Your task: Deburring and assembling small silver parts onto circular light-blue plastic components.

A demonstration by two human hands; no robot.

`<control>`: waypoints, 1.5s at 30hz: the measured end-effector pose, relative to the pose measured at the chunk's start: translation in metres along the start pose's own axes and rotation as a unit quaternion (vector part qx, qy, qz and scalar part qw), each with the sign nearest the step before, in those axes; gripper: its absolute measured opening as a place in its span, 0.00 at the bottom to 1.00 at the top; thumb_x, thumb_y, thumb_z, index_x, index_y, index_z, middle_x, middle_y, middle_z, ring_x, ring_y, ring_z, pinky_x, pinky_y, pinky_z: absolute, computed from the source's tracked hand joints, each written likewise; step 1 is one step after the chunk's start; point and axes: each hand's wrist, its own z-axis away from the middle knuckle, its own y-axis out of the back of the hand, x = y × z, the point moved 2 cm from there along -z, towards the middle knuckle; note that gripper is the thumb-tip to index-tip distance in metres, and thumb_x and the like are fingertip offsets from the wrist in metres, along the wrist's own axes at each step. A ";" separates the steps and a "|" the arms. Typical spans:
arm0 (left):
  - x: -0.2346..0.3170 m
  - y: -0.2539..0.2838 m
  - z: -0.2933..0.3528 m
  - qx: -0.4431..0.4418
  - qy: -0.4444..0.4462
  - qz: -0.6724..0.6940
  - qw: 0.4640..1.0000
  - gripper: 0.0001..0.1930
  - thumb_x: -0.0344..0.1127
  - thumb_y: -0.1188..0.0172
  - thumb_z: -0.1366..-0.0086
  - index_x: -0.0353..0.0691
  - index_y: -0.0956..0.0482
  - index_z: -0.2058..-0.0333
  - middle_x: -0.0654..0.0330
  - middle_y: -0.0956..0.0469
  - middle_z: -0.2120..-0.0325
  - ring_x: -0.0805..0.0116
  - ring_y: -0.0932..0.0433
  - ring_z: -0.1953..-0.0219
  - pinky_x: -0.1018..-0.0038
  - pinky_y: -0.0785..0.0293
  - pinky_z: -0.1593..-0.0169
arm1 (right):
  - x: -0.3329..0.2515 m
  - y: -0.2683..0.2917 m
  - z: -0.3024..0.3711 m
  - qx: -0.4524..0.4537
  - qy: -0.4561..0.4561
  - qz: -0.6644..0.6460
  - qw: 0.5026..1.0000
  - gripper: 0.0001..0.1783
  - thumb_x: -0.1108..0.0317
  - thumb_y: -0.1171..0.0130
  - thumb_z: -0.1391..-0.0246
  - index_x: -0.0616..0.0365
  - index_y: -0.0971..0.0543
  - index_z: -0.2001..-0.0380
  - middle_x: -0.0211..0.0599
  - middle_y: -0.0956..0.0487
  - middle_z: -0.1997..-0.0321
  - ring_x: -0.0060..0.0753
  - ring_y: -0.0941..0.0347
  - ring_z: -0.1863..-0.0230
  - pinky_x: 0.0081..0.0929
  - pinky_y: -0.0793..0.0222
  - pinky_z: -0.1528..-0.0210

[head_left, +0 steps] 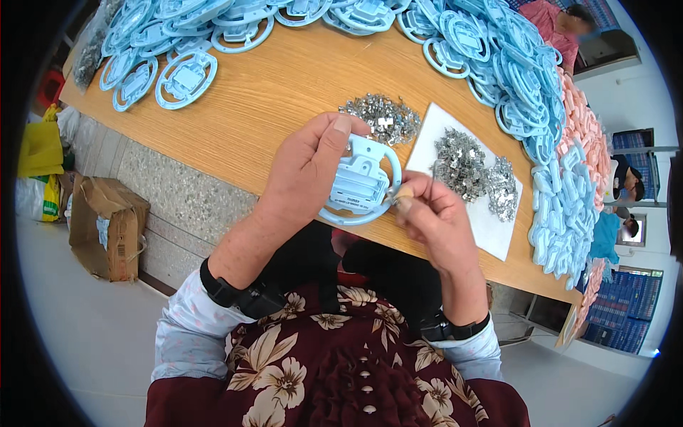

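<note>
My left hand (307,167) is closed around the upper left of a light blue plastic steering wheel (359,186), held tilted over the table's near edge. Its flat inner side, with ribs and slots, faces up. At the wheel's lower right rim, my right hand (439,217) pinches thumb and forefinger together. Something small and greyish shows at those fingertips, too small to name, and a tan covering wraps one of them. Just beyond the wheel lies a heap of small shiny metal pieces (384,117). Right of my right hand, more metal pieces (461,164) rest on a white board (491,240).
Many blue steering wheels (186,78) lie along the far side of the wooden table (235,121). Piles of small blue parts (562,213) and pink parts (587,121) fill the right. A cardboard box (110,228) stands on the floor at left. Other people are at the far right.
</note>
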 end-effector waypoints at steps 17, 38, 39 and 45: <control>-0.005 -0.025 0.029 0.039 0.083 0.300 0.950 0.19 0.43 0.54 0.22 0.38 0.36 0.40 0.61 0.25 0.51 0.80 0.26 0.52 0.79 0.26 0.53 | 0.007 -0.008 0.005 0.049 -0.013 -0.113 0.992 0.05 0.70 0.39 0.39 0.60 0.21 0.63 0.24 0.24 0.71 0.10 0.36 0.75 0.13 0.41 0.72; -0.012 -0.009 -0.001 -0.094 -0.002 -0.287 0.953 0.16 0.43 0.40 0.30 0.32 0.17 0.61 0.53 0.19 0.75 0.66 0.22 0.73 0.69 0.27 0.67 | 0.008 -0.010 -0.010 0.064 0.290 0.384 0.874 0.07 0.75 0.35 0.51 0.58 0.20 0.67 0.37 0.22 0.73 0.39 0.23 0.74 0.31 0.28 0.72; -0.013 -0.009 -0.001 -0.092 -0.003 -0.287 0.953 0.16 0.43 0.40 0.30 0.32 0.17 0.61 0.52 0.19 0.75 0.65 0.22 0.73 0.69 0.27 0.67 | 0.007 -0.010 -0.010 0.062 0.290 0.391 0.871 0.07 0.75 0.35 0.51 0.58 0.20 0.67 0.37 0.22 0.72 0.40 0.23 0.74 0.32 0.28 0.72; -0.013 -0.010 -0.002 -0.104 -0.005 -0.300 0.948 0.14 0.39 0.41 0.30 0.33 0.16 0.59 0.53 0.18 0.74 0.65 0.20 0.72 0.69 0.26 0.66 | 0.004 -0.011 -0.007 0.066 0.301 0.444 0.841 0.07 0.73 0.34 0.51 0.57 0.22 0.69 0.37 0.22 0.72 0.44 0.22 0.70 0.35 0.27 0.70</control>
